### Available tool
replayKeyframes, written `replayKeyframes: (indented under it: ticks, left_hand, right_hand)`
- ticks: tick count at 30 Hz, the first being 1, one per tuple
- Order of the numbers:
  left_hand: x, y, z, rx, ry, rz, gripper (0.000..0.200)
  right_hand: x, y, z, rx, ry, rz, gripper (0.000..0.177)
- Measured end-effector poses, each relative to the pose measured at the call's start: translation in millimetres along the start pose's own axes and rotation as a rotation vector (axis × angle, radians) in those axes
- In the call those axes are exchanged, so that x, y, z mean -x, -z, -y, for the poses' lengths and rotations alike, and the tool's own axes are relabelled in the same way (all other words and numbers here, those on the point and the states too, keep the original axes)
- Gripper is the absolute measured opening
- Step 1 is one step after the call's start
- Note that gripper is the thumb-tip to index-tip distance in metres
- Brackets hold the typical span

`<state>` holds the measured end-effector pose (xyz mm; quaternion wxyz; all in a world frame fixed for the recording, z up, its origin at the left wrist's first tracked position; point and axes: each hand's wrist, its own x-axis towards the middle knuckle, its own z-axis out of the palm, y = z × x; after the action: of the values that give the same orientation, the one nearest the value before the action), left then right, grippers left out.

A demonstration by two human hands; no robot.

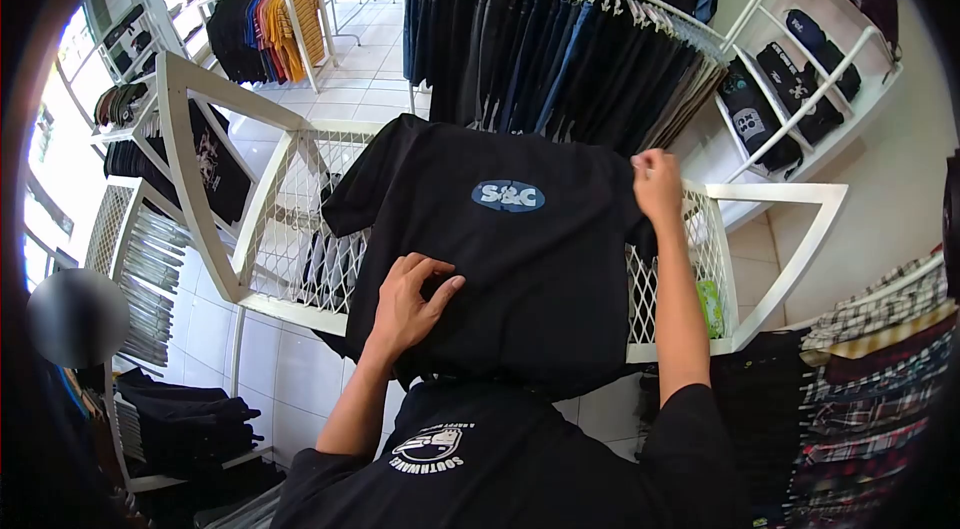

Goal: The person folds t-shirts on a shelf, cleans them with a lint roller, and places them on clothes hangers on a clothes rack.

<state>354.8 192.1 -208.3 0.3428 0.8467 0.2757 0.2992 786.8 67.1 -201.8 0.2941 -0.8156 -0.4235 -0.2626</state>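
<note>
A black T-shirt (pixel 500 269) lies spread front-up, with a blue oval "S&C" print (pixel 508 196) on its chest. Its neck side is toward the far edge and its hem toward me. My left hand (pixel 408 304) rests on the lower left part of the shirt, thumb and fingers apart, holding nothing. At the shirt's right shoulder and sleeve, my right hand (pixel 657 186) has its fingers curled together on the edge of the fabric. The left sleeve (pixel 350 194) hangs out to the side over the mesh.
Under the shirt is a white metal rack with a mesh top (pixel 270 259) and raised end frames. Beyond it, dark trousers (pixel 540 49) hang on a curved rail. A green packet (pixel 709 309) sits at the rack's right. Plaid shirts (pixel 870 399) hang at right; folded dark clothes (pixel 185 419) lie at left.
</note>
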Motion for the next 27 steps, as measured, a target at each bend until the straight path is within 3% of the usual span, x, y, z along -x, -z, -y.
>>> replayKeyframes:
  ticks: [2, 4, 8, 11, 13, 19, 22, 25, 27]
  left_hand:
    - [1.7, -0.2, -0.3, -0.018, -0.012, 0.005, 0.027]
    - [0.9, 1.3, -4.9, -0.069, -0.015, 0.039, 0.03]
    - [2.0, 4.3, -18.8, -0.115, 0.047, 0.076, 0.035]
    - [2.0, 6.5, -26.9, -0.141, 0.113, 0.155, 0.038]
    - [2.1, 5.0, -27.8, -0.164, 0.109, 0.162, 0.043]
    - [1.7, 1.8, -27.3, -0.202, 0.133, 0.179, 0.054]
    - [3.3, -1.6, -26.5, -0.228, 0.083, 0.176, 0.062]
    - [12.5, -4.7, -21.9, -0.221, 0.056, 0.147, 0.065]
    - [25.6, 1.2, -14.1, -0.163, 0.092, 0.207, 0.055]
  right_hand:
    - [3.7, 12.0, 55.8, -0.281, 0.024, 0.357, 0.027]
    - [19.5, 8.2, 85.7, -0.249, 0.098, 0.565, 0.042]
    - [29.2, 2.3, 111.1, -0.162, -0.026, 0.628, 0.059]
    - [16.3, 4.0, 118.5, -0.182, -0.118, 0.76, 0.068]
    - [8.7, 4.5, 123.0, -0.172, -0.186, 0.956, 0.08]
    - [6.9, -15.9, 123.1, -0.128, -0.204, 1.046, 0.087]
    - [12.8, -15.6, 128.2, -0.072, -0.165, 0.91, 0.088]
    - [15.6, -3.6, 127.8, -0.127, -0.18, 0.959, 0.086]
    - [43.0, -3.0, 115.0, -0.182, -0.141, 0.644, 0.078]
